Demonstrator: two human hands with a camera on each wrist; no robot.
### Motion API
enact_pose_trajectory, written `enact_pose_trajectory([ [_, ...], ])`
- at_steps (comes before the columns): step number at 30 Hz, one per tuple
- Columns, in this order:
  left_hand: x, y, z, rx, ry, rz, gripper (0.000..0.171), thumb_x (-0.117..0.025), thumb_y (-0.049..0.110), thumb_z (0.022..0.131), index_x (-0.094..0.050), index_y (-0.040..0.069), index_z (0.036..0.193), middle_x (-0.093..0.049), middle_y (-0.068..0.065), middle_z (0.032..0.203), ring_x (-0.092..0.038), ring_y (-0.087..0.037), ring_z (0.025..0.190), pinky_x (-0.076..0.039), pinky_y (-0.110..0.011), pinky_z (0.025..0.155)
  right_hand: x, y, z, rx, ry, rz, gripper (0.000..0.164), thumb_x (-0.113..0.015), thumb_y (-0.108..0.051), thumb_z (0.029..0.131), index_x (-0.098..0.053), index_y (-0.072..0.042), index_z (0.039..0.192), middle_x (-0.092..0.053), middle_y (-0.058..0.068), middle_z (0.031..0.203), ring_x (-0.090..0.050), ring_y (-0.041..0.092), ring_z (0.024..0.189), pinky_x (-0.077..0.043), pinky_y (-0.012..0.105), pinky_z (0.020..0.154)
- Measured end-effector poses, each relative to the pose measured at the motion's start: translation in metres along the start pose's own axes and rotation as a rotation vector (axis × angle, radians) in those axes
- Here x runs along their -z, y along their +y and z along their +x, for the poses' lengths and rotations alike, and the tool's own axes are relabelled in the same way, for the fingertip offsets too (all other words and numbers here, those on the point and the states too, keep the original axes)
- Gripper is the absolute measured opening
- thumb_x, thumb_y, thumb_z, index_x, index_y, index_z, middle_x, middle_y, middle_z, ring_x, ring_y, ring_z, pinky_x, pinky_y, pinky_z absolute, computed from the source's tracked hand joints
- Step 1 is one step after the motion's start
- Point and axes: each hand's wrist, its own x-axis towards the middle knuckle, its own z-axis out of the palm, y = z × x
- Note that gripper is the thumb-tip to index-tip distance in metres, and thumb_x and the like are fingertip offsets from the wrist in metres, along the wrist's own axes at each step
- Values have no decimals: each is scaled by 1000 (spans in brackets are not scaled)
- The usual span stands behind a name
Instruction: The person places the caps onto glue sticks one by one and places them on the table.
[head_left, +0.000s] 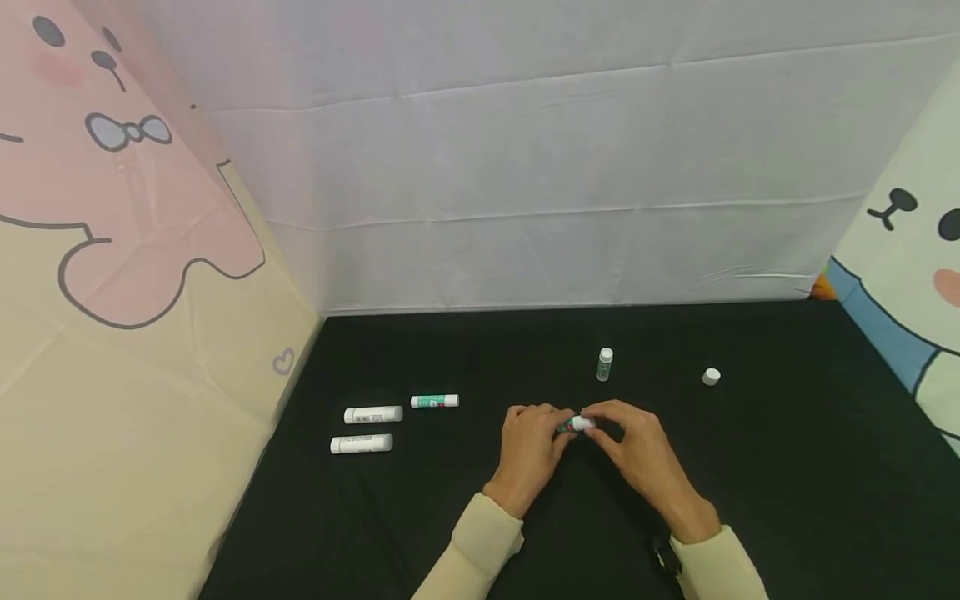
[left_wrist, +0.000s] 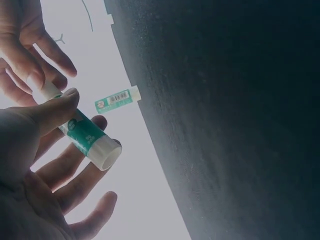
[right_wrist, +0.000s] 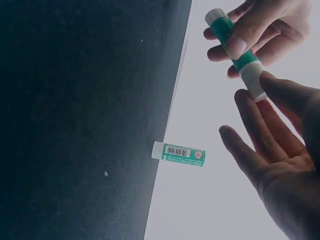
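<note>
Above the black table, the left hand [head_left: 531, 450] grips the green-labelled barrel of a glue stick [left_wrist: 84, 131] between thumb and fingers. At its other end, the right hand [head_left: 637, 450] pinches the white end piece with thumb and index finger, which shows closely in the right wrist view. The held stick slants, and its far white end sticks out past the left fingers. Beyond the hands stands a second glue stick [head_left: 604, 365], upright on the table; its barcode label [right_wrist: 177, 151] faces the wrist cameras. A loose white cap [head_left: 711, 377] sits farther right.
To the left lie a small green-labelled glue stick [head_left: 435, 401] and two larger white tubes [head_left: 372, 414], one nearer the person. White cloth [head_left: 525, 167] hangs behind the black table [head_left: 787, 467], with cartoon-printed cloths at both sides.
</note>
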Motion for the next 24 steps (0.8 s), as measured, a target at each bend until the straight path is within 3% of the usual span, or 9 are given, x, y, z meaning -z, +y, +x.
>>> enact_pose_trajectory([
  [6,1,0,-1,13,-2,-12,23,-92,28,82,-84,21,103,-78,7,92,-71,-11,82,-52,-36,85,1,-1,0,-23,-39,6,29,-86,9,81,-79,-4,105,-78,5,105,-76,24,96,-62,46,83],
  [12,0,-1,-3,-22,18,22,20,-91,28,81,-85,23,99,-79,10,93,-72,-8,83,-51,-33,84,0,-1,-1,-18,-52,19,28,-85,9,80,-80,-5,103,-79,5,104,-76,24,93,-62,44,81],
  [24,1,2,-7,-73,68,45,20,-93,26,79,-84,21,96,-80,12,93,-72,-7,77,-51,-32,85,-3,0,-2,79,0,72,35,-88,16,71,-80,-8,96,-79,2,98,-76,20,87,-62,35,77],
])
